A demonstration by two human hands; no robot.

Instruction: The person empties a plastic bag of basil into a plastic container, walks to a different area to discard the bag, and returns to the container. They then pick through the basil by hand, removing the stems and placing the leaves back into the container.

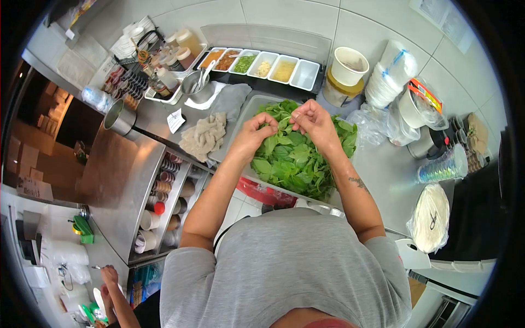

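A large heap of green leafy herbs [290, 158] fills a translucent plastic tub [249, 112] in front of me. Both my hands are over the far part of the heap, close together. The fingers of my left hand [256, 134] are curled in a pinch at the leaves. My right hand [314, 123], a little to the right, pinches a thin leafy sprig near the fingertips. The sprig's leaves blend into the heap, so its full length is hard to make out.
Behind the tub is a row of white topping containers [263, 64]. A crumpled beige cloth [203, 135] and a metal pot [195, 83] are to the left. Stacked white bowls [381, 82] and plastic bags [367, 124] stand right. Another person's hand [109, 274] shows at lower left.
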